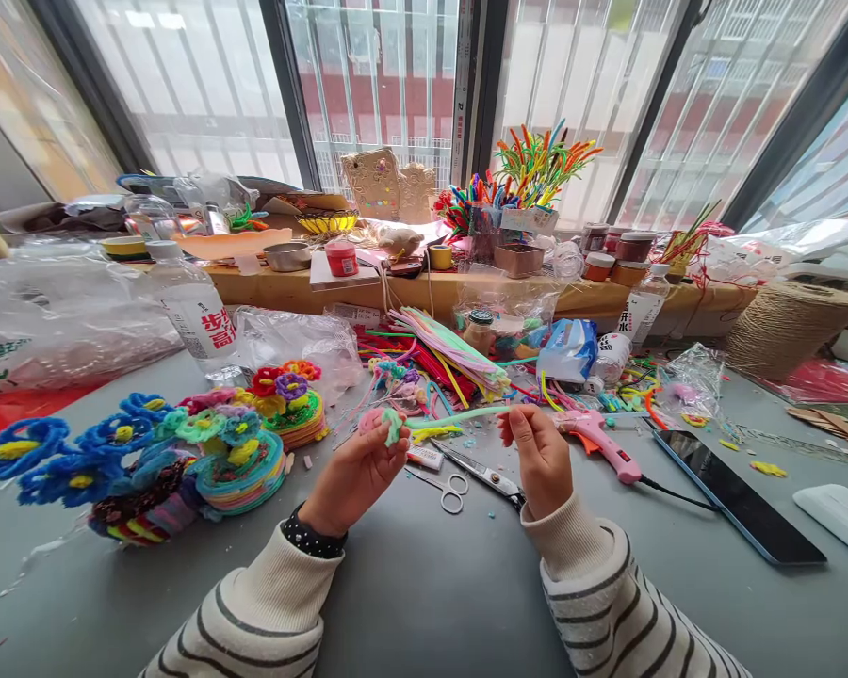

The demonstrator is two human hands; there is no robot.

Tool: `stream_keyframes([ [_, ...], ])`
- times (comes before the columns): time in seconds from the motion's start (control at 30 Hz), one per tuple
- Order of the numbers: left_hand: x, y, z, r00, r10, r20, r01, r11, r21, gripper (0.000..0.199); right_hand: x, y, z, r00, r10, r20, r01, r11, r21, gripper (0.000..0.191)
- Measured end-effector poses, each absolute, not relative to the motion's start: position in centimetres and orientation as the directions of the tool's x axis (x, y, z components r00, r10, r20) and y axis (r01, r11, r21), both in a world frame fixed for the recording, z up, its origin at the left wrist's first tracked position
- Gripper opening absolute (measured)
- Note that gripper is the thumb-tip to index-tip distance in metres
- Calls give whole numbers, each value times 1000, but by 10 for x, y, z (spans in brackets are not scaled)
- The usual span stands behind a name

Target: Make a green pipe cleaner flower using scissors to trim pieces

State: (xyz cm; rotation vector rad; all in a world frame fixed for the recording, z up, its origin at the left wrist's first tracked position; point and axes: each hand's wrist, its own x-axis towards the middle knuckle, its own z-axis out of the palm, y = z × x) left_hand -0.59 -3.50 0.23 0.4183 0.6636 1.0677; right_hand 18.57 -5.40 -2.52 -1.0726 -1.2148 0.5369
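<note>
Between my two hands stretches a pale green pipe cleaner (pixel 459 415). My left hand (pixel 357 471) is closed on a small pink and green pipe-cleaner piece (pixel 391 426), from which the green length runs to the right. At its far end, the thumb and fingers of my right hand (pixel 538 457) pinch the pipe cleaner. Below it on the table lie small scissors (pixel 452 492) with pale handles and larger metal shears (pixel 491 476), whose handles are partly hidden by my right hand. A white and orange tube or box (pixel 424 457) lies beside my left fingertips.
Pipe-cleaner flowers (pixel 123 433) in coiled pots stand at the left. A pink glue gun (pixel 608 447) and a dark-screened phone (pixel 739 494) lie at the right. Loose pipe cleaners (pixel 452 353) cover the middle back, before a cluttered shelf (pixel 424 287). A water bottle (pixel 194 315) stands back left.
</note>
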Motion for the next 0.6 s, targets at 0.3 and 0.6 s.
stream_keyframes([
  [0.3, -4, -36, 2, 362, 888, -285, -647, 459, 608, 24, 188, -54, -24, 369, 804, 467, 193, 426, -884, 22],
  [0.6, -3, -36, 3, 342, 886, -315, -636, 464, 616, 29, 190, -54, -25, 347, 795, 497, 285, 416, -864, 23],
])
